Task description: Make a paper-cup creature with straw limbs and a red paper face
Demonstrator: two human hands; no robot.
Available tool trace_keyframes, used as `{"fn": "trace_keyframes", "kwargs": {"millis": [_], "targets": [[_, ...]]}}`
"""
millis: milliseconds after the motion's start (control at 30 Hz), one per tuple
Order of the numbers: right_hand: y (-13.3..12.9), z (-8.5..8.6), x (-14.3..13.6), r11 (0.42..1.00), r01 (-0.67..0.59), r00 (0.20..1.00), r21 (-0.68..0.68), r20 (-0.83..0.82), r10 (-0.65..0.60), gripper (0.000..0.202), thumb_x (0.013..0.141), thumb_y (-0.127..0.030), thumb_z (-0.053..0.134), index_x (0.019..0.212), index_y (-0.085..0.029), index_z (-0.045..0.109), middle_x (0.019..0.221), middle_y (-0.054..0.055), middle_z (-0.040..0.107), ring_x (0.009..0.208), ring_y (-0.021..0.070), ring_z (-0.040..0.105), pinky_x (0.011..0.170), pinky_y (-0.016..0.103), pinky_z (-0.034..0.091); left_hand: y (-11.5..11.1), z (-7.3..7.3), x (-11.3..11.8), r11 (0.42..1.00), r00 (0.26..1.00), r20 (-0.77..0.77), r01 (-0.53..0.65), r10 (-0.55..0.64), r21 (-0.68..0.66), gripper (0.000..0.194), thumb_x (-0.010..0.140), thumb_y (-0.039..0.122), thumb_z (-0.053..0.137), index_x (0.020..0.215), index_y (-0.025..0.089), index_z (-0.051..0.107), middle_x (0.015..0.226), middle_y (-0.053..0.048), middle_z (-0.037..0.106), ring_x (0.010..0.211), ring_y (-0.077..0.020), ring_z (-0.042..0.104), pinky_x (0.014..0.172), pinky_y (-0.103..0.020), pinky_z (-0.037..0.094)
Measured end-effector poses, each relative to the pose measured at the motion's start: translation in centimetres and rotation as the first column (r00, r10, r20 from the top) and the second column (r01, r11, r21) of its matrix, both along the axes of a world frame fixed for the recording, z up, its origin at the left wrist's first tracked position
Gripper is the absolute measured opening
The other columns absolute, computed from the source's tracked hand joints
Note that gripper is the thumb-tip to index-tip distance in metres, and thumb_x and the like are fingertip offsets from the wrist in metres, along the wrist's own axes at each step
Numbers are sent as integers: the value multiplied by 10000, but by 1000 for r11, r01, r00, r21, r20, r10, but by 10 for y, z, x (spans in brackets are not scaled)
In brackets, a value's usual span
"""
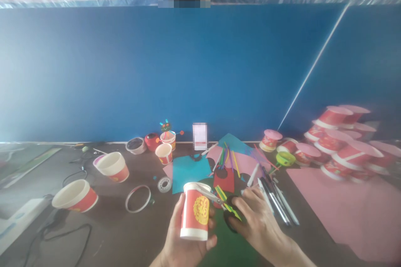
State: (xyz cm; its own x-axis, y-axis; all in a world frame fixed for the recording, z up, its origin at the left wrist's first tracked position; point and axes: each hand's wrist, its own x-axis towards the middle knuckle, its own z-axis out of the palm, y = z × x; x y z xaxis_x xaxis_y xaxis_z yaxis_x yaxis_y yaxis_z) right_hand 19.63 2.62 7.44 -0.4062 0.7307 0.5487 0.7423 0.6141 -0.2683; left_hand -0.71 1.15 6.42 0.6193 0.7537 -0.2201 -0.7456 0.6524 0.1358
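A red-and-white paper cup (191,217) with a yellow pattern stands upright in my left hand (177,246), whose fingers wrap round its lower half. My right hand (258,215) has its fingers in the dark handles of a pair of scissors (218,201). The blades reach across the cup's rim on the right side; whether they cut into it I cannot tell. Yellow-green strips show beside the scissors' handles. Beneath the hands lies a dark green sheet (230,250). Just beyond the cup are a red sheet (228,181) with cut-outs and a blue sheet (188,171).
Two larger paper cups (84,204) and a tape ring (138,199) lie to the left. Pens (275,200) and a pink sheet (351,212) are on the right, below stacked red cups (354,150). A cup figure (167,133) stands at the back by the blue wall (200,71).
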Motion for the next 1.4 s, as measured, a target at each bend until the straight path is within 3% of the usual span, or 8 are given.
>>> {"fn": "trace_keyframes", "kwargs": {"millis": [300,400,500,633,733,933,1200,1400], "targets": [[0,-11,7,974,-16,975,-228,-220,-35,68,797,-201,525,730,-190,528,689,15,505,665,176,482,633,300,392,0,-1,1,999,998,-52,-21,22,30,520,861,545,396,1081,114,586,843,-93,625,688,-165,604,625,-315,492],[2,-17,19,885,11,893,-465,-394,-218,144,834,-287,489,734,-187,520,679,13,551,629,158,526,573,251,422,1,-1,-1,996,989,-128,-58,67,70,509,853,542,419,1047,113,611,835,-98,639,679,-171,602,621,-320,487],[2,-18,45,760,158,901,-631,-223,-372,211,796,-387,532,698,-201,556,624,2,593,596,175,566,539,246,414,2,-5,-12,977,951,-258,-134,174,165,470,799,524,532,1006,115,638,867,-115,661,715,-203,616,649,-352,496],[-17,-21,90,631,566,776,-531,85,-625,212,736,-455,556,746,-251,613,714,8,670,635,223,619,562,284,413,2,-16,-39,938,798,-508,-202,324,280,462,656,424,734,1017,148,647,909,-110,692,827,-269,642,757,-380,499],[-34,-26,121,557,672,692,-487,146,-707,230,727,-465,538,815,-268,618,826,27,696,695,245,647,578,299,426,3,-22,-56,875,610,-640,-217,467,432,680,606,361,779,1212,171,535,966,-117,686,903,-314,626,745,-351,501],[-34,-51,178,268,819,495,-507,388,-778,360,719,-603,463,740,-273,604,817,74,719,726,319,656,543,338,410,0,-28,-62,817,378,-735,-122,563,564,804,599,334,782,1304,191,424,1026,-111,665,910,-285,613,727,-303,503],[-1,-93,208,381,760,633,-527,464,-620,303,732,-470,489,538,-238,468,521,0,608,543,213,610,491,260,367,-9,-21,-47,792,308,-804,199,509,577,687,634,339,748,1242,210,456,1064,-88,638,946,-258,594,812,-315,484],[18,-56,203,472,672,735,-571,436,-519,187,655,-408,598,558,-249,579,595,9,662,559,217,625,468,251,356,-8,-17,-38,750,310,-841,386,443,537,588,687,213,664,1226,223,428,1072,-65,620,964,-246,583,801,-309,483]]}}
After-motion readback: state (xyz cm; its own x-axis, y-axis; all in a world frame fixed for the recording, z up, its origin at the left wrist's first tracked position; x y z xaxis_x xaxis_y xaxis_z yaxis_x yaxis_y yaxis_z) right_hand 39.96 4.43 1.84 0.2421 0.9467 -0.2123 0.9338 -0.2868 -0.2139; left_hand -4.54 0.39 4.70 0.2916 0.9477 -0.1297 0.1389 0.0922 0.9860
